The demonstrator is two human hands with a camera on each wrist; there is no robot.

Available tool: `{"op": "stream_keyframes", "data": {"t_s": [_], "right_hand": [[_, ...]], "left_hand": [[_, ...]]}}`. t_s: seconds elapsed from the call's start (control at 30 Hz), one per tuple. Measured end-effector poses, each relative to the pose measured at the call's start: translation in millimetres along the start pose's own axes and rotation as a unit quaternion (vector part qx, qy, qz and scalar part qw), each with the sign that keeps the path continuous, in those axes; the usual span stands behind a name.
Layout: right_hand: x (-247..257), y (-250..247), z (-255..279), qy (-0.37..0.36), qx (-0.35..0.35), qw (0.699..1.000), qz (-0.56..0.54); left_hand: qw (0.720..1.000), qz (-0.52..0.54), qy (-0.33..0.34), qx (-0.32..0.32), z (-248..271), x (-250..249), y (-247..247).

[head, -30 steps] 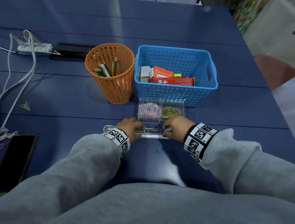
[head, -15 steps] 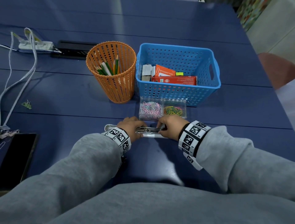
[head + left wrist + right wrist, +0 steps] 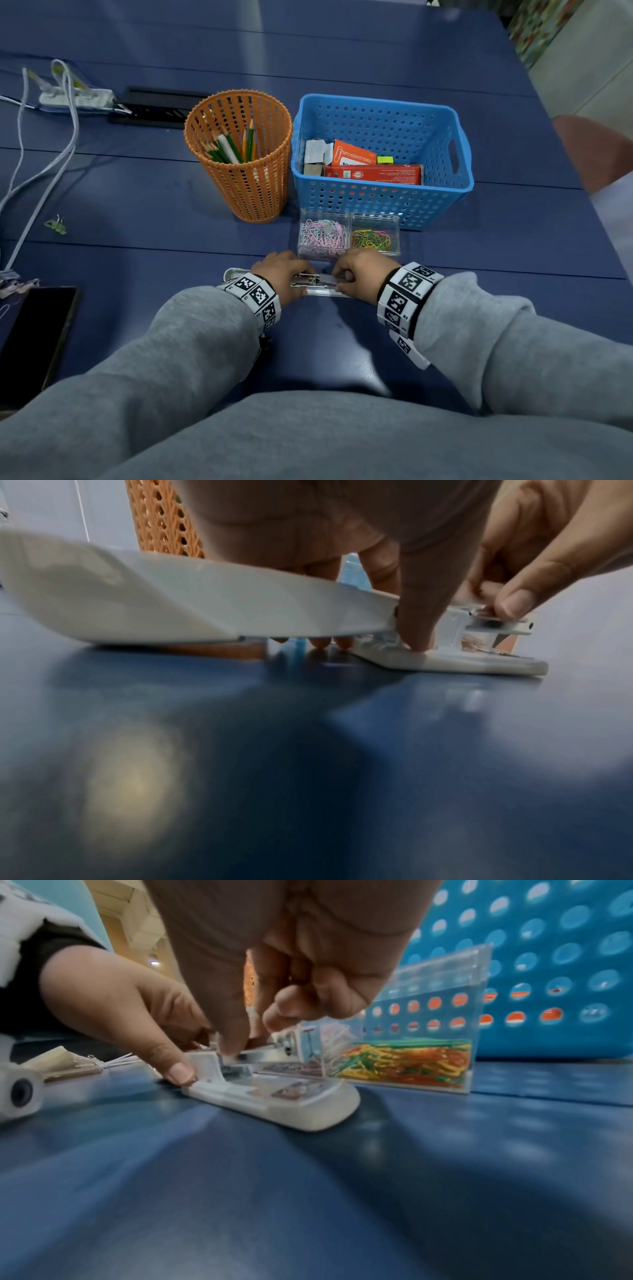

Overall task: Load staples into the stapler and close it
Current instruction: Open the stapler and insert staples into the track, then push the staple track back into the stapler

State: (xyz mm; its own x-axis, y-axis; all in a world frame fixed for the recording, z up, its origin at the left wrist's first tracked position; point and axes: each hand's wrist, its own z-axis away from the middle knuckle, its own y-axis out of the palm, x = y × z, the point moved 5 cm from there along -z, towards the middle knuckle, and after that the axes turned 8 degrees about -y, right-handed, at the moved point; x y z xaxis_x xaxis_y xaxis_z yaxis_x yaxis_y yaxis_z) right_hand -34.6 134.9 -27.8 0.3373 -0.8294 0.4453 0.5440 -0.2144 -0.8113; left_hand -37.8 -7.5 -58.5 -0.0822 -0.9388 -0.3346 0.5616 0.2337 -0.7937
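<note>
On a blue table [image 3: 137, 192], a white stapler [image 3: 274, 1099] lies opened flat just in front of a clear box of paper clips [image 3: 347, 234], its lid swung out to the left. The left hand [image 3: 279, 274] holds the stapler at its hinge, thumb pressed on the base, while the right hand [image 3: 359, 274] pinches with curled fingers at the metal staple track; any staples are too small to see. Behind the box stand an orange pencil cup [image 3: 239, 154] and a blue basket [image 3: 382, 202], with a dark phone [image 3: 34, 339] far left of the stapler.

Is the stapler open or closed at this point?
Open. The stapler's white top cover is swung back flat leftward, leaving the metal staple channel exposed between both hands.
</note>
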Motion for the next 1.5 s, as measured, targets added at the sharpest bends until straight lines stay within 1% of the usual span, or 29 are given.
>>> {"op": "stream_keyframes", "data": {"t_s": [0.27, 0.47, 0.63, 0.93, 1.03, 1.1, 1.2, 1.3, 1.4, 1.5], "right_hand": [[-7.5, -2.9, 11.6, -0.011, -0.036, 0.999, 0.008], [10.3, 4.7, 2.5, -0.043, -0.017, 0.998, 0.034], [12.4, 4.5, -0.2, -0.045, -0.055, 0.997, 0.024], [5.6, 3.4, 3.5, -0.045, -0.074, 0.996, 0.027], [-5.8, 4.8, 12.1, -0.033, -0.074, 0.997, 0.019], [-18.4, 6.4, 20.9, -0.011, -0.067, 0.998, 0.019], [-35.2, 9.2, 32.4, 0.032, -0.051, 0.998, -0.003], [-40.4, 10.4, 34.6, 0.045, -0.057, 0.997, -0.038], [-41.2, 11.3, 32.8, 0.048, -0.076, 0.994, -0.068], [-42.6, 11.4, 32.6, 0.049, -0.097, 0.991, -0.083]], "left_hand": [[0.999, 0.041, 0.006, 0.002, -2.8, 6.0, -2.7], [0.999, 0.051, 0.015, -0.008, -2.4, 4.5, -4.9], [0.998, 0.053, 0.013, -0.006, -2.2, 6.5, -4.1], [0.999, 0.052, 0.01, -0.005, -1.9, 7.0, -4.5], [0.999, 0.046, -0.001, -0.006, -0.6, 11.7, -5.8], [0.999, 0.036, -0.014, -0.007, 1.0, 18.1, -8.7], [0.998, -0.022, -0.056, -0.008, 4.0, 34.3, -14.3], [0.994, -0.055, -0.097, -0.022, 6.8, 51.2, -23.0], [0.992, -0.051, -0.114, -0.016, 11.1, 56.5, -28.7], [0.994, -0.003, -0.11, -0.02, 17.3, 53.6, -37.9]]}}
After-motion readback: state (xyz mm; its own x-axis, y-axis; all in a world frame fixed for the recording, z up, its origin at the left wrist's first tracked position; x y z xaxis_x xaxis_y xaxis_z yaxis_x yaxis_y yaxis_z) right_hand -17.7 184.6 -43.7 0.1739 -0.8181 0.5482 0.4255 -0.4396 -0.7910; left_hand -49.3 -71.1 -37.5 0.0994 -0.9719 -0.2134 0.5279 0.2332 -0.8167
